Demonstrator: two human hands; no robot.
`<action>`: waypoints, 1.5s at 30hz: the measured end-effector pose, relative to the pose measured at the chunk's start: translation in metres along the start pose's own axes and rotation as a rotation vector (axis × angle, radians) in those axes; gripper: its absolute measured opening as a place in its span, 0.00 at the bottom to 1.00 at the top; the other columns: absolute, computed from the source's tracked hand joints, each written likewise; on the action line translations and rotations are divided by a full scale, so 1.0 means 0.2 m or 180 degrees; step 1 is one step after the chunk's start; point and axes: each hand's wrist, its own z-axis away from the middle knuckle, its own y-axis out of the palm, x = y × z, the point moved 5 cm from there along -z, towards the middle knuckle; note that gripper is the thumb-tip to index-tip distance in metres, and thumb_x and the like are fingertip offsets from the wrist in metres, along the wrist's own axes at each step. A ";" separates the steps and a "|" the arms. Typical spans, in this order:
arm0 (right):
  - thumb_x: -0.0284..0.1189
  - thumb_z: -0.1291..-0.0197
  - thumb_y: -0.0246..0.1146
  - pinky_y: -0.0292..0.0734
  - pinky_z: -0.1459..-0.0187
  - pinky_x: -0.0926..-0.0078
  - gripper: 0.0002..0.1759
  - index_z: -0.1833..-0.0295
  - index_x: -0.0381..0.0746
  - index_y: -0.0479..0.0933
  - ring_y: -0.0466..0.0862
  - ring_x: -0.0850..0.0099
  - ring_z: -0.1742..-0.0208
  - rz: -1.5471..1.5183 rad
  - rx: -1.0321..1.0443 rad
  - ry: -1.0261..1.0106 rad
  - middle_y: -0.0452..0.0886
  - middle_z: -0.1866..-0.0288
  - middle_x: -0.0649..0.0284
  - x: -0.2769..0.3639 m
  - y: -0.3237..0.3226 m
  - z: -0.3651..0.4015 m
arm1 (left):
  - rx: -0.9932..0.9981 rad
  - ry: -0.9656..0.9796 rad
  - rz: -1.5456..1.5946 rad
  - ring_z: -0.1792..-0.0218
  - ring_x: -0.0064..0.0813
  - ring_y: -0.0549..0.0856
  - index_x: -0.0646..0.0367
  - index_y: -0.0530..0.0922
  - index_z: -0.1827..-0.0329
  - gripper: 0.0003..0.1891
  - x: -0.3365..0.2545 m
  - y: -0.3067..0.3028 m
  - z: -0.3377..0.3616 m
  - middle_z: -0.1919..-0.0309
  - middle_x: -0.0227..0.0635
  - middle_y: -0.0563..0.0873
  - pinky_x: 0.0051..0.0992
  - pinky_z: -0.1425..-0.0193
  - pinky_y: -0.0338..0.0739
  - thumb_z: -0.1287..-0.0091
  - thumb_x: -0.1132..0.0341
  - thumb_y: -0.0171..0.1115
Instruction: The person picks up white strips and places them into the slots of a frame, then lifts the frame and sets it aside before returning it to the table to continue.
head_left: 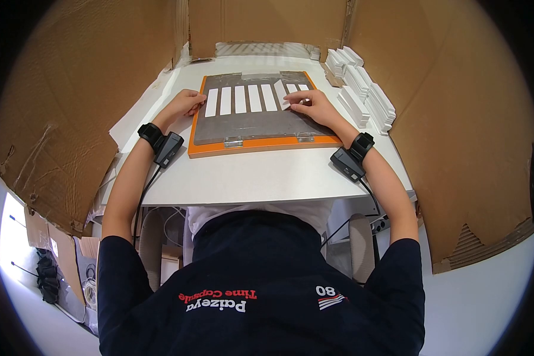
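Here, narrow white strip (280, 94), tilted, in right hand (315, 106)

Board (249, 127) on bench (267, 184), row of strips (240, 99) across it. Left hand (190, 102) at board's left edge, right hand (311, 105) at row's right end. Stacks (380, 108) on bench, right of board. Cardboard walls (267, 24) left, right, far.

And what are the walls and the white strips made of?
Walls: dull brown cardboard; a torn corner shows its ridges. White strips: perhaps paper or card, smooth and matte, since they look thin and straight-edged with no shine, but plastic is possible.
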 end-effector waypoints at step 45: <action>0.35 0.49 0.66 0.71 0.47 0.72 0.14 0.57 0.42 0.82 0.79 0.67 0.51 0.0302 0.0235 -0.0268 0.82 0.52 0.59 -0.01 0.00 0.00 | 0.0043 -0.0010 0.0023 0.87 0.14 0.64 0.58 0.75 0.74 0.14 -0.02 0.00 0.01 0.88 0.22 0.68 0.19 0.82 0.57 0.34 0.59 0.55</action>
